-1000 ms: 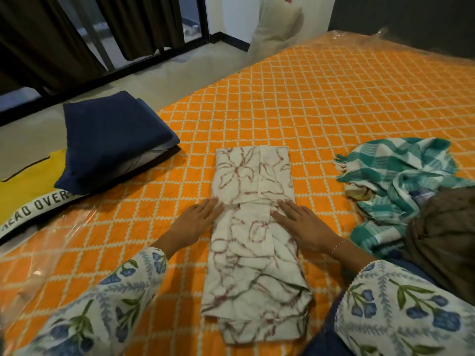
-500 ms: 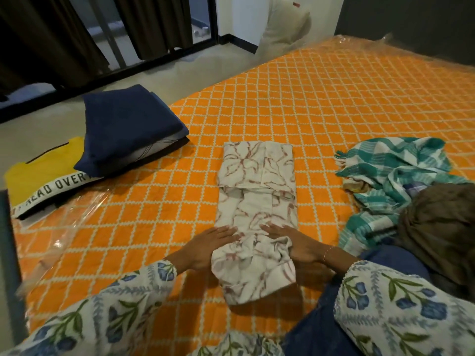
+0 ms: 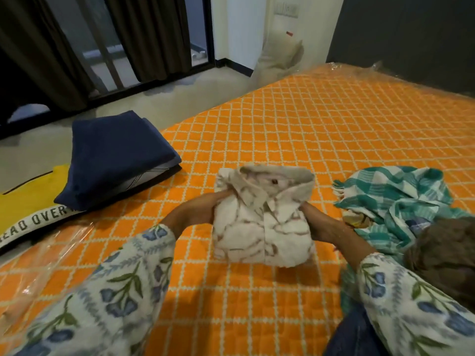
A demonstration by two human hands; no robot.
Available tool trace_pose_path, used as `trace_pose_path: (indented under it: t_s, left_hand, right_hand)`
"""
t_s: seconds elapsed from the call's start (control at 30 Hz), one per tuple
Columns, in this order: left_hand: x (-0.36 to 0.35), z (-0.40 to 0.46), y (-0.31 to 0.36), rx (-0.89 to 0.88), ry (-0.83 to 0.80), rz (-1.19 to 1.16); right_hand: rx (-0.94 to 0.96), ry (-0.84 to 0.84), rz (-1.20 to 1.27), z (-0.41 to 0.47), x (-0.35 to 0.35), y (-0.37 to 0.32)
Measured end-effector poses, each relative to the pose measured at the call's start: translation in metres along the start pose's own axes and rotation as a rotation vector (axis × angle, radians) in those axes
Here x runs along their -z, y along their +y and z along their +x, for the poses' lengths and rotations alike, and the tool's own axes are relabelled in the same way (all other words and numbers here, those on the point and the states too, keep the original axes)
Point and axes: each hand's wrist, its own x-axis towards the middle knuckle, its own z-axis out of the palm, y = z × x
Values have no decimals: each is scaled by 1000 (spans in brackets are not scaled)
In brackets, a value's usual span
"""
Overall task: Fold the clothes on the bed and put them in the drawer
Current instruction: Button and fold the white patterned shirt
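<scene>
hands: left (image 3: 195,213), right (image 3: 321,224) | grip folded shirt (image 3: 262,227) | over bed (image 3: 308,129)

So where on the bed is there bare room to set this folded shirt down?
Bare bedspread lies beyond the shirt, toward the dark wall, and between the shirt and the navy stack. The right is crowded by the teal checked cloth; both hands flank the shirt.

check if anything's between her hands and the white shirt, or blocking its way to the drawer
Nothing lies between them: the left hand and right hand already grip the folded shirt by its sides. No drawer is in view, so that path cannot be judged.
</scene>
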Motion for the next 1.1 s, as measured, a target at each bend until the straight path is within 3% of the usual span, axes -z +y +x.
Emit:
trace_pose_path:
  t_s: [0.13,0.2,0.3,0.47,0.63,0.8,0.9,0.97,1.1]
  left_hand:
    - [-20,25,8,36,106,-386]
    - [-27,37,-19,81,270,-384]
    - [-40,41,-55,72,491,-174]
    - [-69,23,-78,-287,637,140]
    - [-75,19,-83,-324,841,275]
    - [-71,20,-103,-277,911,596]
    - [-87,21,-91,-336,1054,801]
    - [-115,21,-70,-440,1026,935]
    - [-171,39,-56,-523,610,1215]
  right_hand:
    - [-29,198,48,23,0,-7]
    - [-82,298,-2,19,-2,12]
    - [14,410,-57,11,-14,36]
    - [278,749,-175,-5,-44,70]
    - [444,977,-375,-24,-57,98]
    - [204,946,-563,-25,-46,121]
    - [216,1025,-405,-22,-32,89]
    - [164,983,-284,-7,-16,60]
    - [-57,761,-188,27,16,21]
